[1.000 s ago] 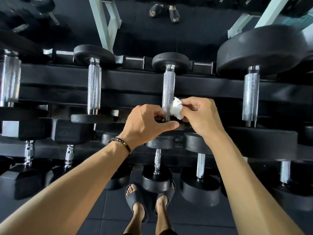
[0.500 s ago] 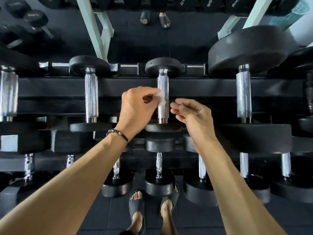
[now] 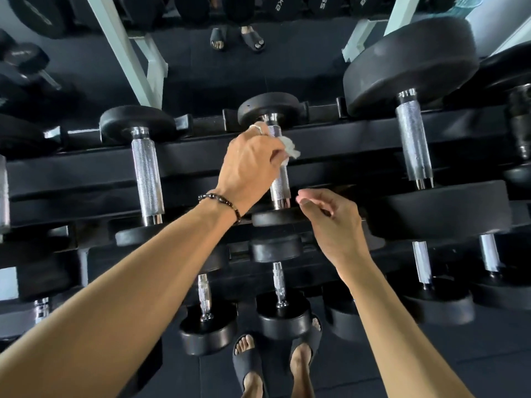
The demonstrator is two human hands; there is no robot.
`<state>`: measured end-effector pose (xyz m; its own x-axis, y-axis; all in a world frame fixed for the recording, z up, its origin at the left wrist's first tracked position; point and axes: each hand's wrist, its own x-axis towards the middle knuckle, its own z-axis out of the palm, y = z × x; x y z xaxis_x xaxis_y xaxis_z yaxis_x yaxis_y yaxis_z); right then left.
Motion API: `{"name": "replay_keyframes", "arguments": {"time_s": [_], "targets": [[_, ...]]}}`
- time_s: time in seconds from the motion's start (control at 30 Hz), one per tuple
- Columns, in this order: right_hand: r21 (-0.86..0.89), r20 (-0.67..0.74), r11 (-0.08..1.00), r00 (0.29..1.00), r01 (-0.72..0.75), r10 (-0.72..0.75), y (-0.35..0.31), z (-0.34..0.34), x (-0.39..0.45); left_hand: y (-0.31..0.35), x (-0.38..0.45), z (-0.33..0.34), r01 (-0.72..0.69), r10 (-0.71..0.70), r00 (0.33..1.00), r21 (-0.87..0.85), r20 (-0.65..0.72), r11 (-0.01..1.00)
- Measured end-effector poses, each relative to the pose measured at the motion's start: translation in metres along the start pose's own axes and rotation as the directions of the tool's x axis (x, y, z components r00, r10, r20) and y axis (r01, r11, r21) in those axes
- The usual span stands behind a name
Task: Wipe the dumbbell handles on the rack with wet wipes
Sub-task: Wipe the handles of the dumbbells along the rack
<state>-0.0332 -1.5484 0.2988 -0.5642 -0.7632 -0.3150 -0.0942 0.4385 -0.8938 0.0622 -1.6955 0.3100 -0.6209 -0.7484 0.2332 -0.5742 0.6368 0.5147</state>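
Left hand (image 3: 253,165) grip holds wipe (image 3: 290,149) round handle (image 3: 280,179) running front-to-back; right hand (image 3: 333,222) relaxed.

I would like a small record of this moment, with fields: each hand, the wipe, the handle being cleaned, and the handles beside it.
left hand: grips the wipe around the middle handle
right hand: holds nothing, fingers loosely curled, near the handle's lower end
wipe: white, crumpled, pressed on the handle
middle handle: knurled metal, top tier of the rack
neighbour handles: one left, one right, untouched
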Motion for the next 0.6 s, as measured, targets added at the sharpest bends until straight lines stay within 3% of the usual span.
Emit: {"name": "replay_keyframes", "arguments": {"time_s": [0.1,0.23,0.47,0.6], "targets": [[-0.006,0.006,1.0,1.0,0.006,-0.006,0.001,0.001,-0.003,-0.002,0.001,0.0,-0.052,0.052,0.999,0.034,0.002,0.998],[-0.033,0.009,0.999,1.0,0.029,-0.028,0.001,0.0,-0.003,0.003,0.024,0.0,0.055,-0.054,0.99,0.005,-0.128,0.998],[-0.063,0.02,0.998,1.0,-0.003,0.004,-0.002,0.002,-0.006,0.0,-0.035,-0.002,-0.092,0.096,0.993,-0.063,0.072,0.994],[-0.129,0.019,0.991,1.0,0.024,-0.021,-0.001,0.007,-0.01,0.0,-0.014,-0.001,0.042,-0.046,0.999,-0.107,-0.028,0.993]]}}
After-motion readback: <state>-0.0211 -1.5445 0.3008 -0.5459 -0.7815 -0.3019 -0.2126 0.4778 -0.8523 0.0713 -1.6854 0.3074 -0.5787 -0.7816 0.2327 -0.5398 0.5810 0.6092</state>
